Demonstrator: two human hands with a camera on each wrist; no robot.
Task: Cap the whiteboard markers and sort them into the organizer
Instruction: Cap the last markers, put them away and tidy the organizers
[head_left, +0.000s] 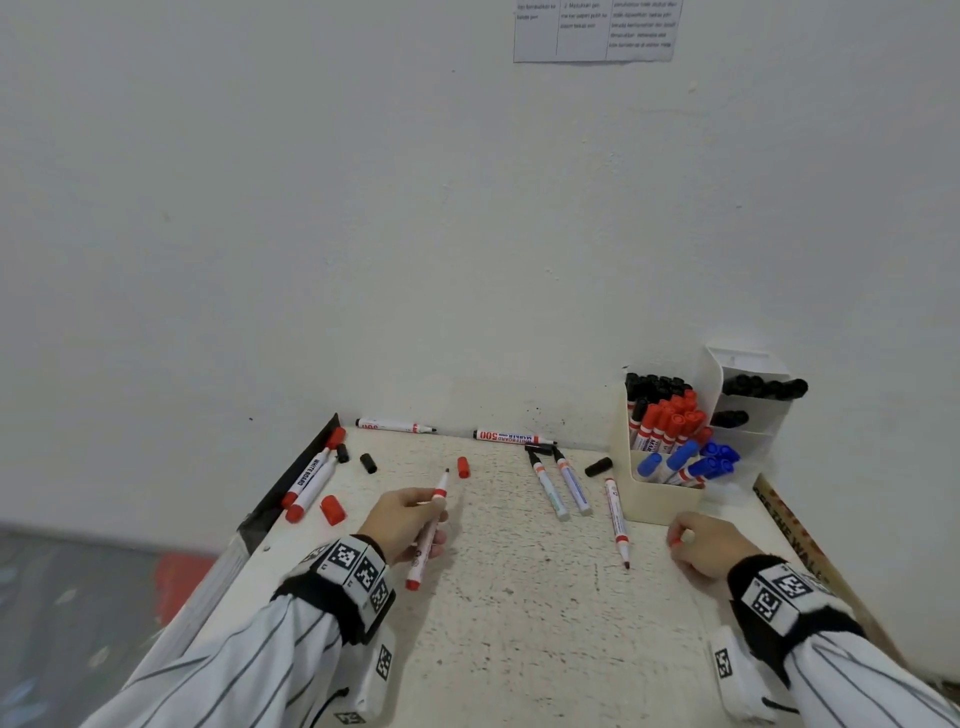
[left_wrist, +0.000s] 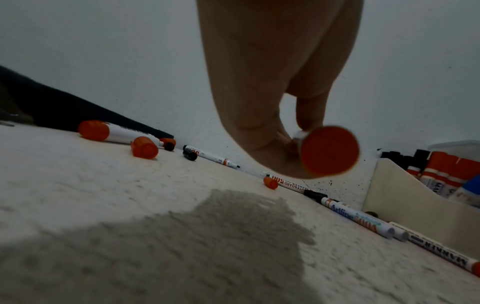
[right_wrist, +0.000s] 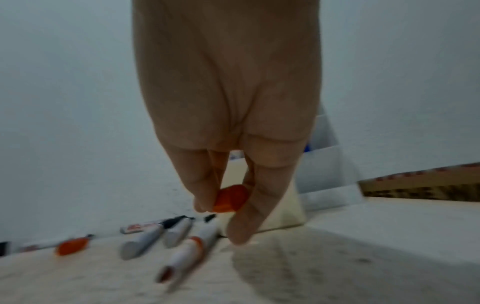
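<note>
My left hand grips an uncapped red marker, tip pointing away; its red butt end fills the left wrist view. My right hand pinches a small red cap between thumb and fingers, just in front of the cream organizer. Another uncapped red marker lies between my hands, tip toward me. Two uncapped black markers lie side by side beyond it. Loose red caps and black caps lie on the table.
The organizer holds black, red and blue capped markers. Two markers lie along the back wall and two capped red ones by the black left rim. A cardboard strip borders the right edge.
</note>
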